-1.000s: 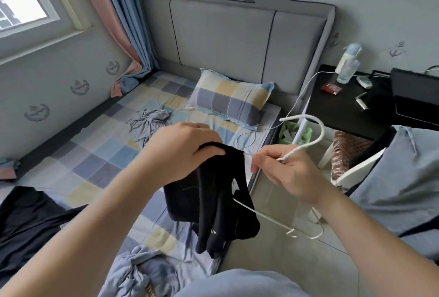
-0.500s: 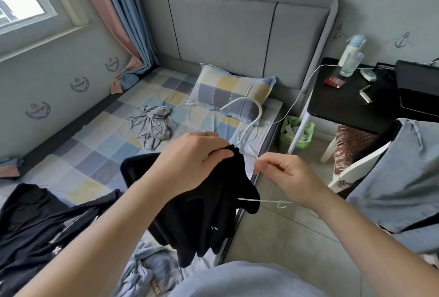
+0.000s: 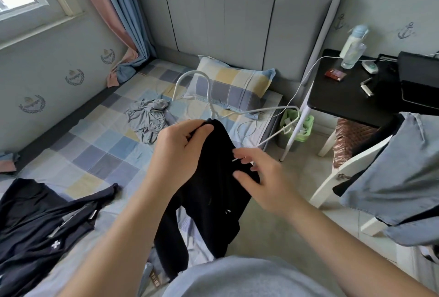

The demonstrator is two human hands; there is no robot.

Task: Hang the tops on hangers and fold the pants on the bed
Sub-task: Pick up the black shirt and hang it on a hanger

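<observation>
Over the right edge of the bed (image 3: pixel 99 154), the right hand (image 3: pixel 263 178) pinches the lower wire of the white hanger (image 3: pixel 210 97) against a limp, hanging black top (image 3: pixel 213 190), whose collar the left hand (image 3: pixel 180 152) grips in curled fingers.

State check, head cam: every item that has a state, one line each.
left hand: grips black top at the collar
right hand: on the top's edge by the hanger wire, grip unclear
black top: held up, hanging
white hanger: partly inside the top, one arm sticking out
grey garment: crumpled on bed
dark garment: lying on bed, unfolded
bottle: upright, lid on
blue garment: draped over chair
</observation>
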